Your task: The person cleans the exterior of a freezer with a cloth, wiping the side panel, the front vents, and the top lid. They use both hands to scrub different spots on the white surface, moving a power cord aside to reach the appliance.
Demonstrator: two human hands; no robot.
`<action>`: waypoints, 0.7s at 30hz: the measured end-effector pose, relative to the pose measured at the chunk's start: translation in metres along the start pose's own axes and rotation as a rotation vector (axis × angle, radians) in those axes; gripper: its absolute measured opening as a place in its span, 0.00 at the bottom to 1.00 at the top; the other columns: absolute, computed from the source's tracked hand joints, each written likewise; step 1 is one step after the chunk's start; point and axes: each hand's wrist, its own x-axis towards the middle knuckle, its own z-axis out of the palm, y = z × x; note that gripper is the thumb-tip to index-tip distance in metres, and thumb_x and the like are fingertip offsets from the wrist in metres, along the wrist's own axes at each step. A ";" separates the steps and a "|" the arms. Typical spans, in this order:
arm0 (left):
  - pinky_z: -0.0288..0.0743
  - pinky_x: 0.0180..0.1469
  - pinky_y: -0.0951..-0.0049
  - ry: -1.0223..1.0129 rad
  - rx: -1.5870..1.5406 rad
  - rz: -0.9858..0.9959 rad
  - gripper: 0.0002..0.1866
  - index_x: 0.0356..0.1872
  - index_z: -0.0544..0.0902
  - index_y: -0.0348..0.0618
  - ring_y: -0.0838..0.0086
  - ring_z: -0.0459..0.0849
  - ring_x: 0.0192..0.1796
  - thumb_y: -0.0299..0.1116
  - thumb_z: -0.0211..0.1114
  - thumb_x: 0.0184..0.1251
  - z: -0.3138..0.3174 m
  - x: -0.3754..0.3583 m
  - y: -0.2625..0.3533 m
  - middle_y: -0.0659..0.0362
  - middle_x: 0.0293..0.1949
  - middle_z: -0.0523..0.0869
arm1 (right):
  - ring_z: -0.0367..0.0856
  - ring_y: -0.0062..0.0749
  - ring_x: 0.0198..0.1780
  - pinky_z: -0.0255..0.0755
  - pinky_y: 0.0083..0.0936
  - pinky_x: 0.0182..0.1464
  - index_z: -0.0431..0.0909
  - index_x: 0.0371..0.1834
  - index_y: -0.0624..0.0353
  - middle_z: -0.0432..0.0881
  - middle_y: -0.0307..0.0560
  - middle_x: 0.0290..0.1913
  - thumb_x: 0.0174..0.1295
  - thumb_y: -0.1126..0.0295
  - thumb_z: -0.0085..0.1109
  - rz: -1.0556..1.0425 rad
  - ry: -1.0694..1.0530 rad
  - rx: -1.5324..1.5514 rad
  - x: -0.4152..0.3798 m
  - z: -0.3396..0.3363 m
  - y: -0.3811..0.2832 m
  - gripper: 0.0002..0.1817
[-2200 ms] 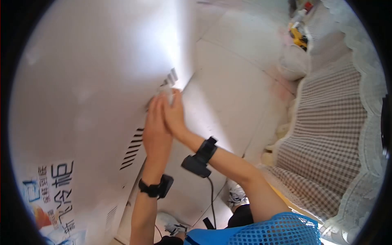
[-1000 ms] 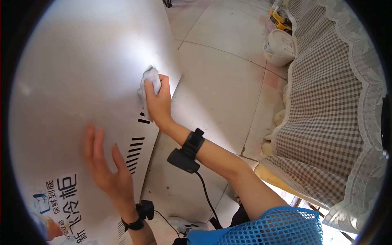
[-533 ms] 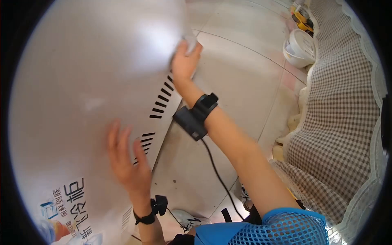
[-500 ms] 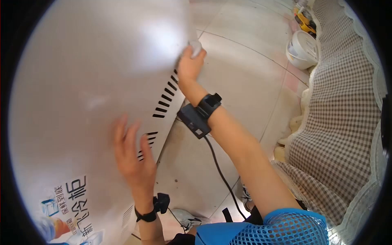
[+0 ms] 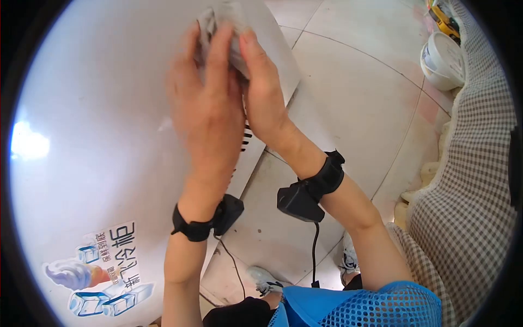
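A crumpled whitish-grey cloth (image 5: pixel 234 16) is held against the white side of a freezer (image 5: pixel 109 98), near the top of the view. My left hand (image 5: pixel 210 109), slightly blurred, has its fingers bent around the cloth. Close beside it, my right hand (image 5: pixel 264 98) grips the cloth from the right, thumb side toward my left hand. Both palms partly hide the dark vent slots (image 5: pixel 246 139) near the freezer's edge. Lower left on the panel are a printed ice-cream and ice-cube picture (image 5: pixel 76 275) and dark lettering.
Black straps with small boxes sit on both wrists; a cable (image 5: pixel 315 253) hangs from the right one. Pale floor tiles (image 5: pixel 359 103) run beside the freezer. A white bucket (image 5: pixel 442 60) and a yellow-black object (image 5: pixel 444 22) stand near a checked curtain (image 5: pixel 468 207).
My left hand has moved up from the lower vents to join my right hand at the cloth. The view has shifted, and more of the cloth now shows.
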 end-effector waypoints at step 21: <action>0.75 0.42 0.64 0.049 0.399 0.417 0.08 0.38 0.77 0.39 0.62 0.78 0.43 0.24 0.56 0.56 0.032 0.075 -0.021 0.54 0.37 0.78 | 0.73 0.28 0.48 0.70 0.27 0.48 0.72 0.56 0.61 0.74 0.45 0.51 0.70 0.57 0.39 0.243 0.572 -0.155 0.011 -0.108 0.010 0.21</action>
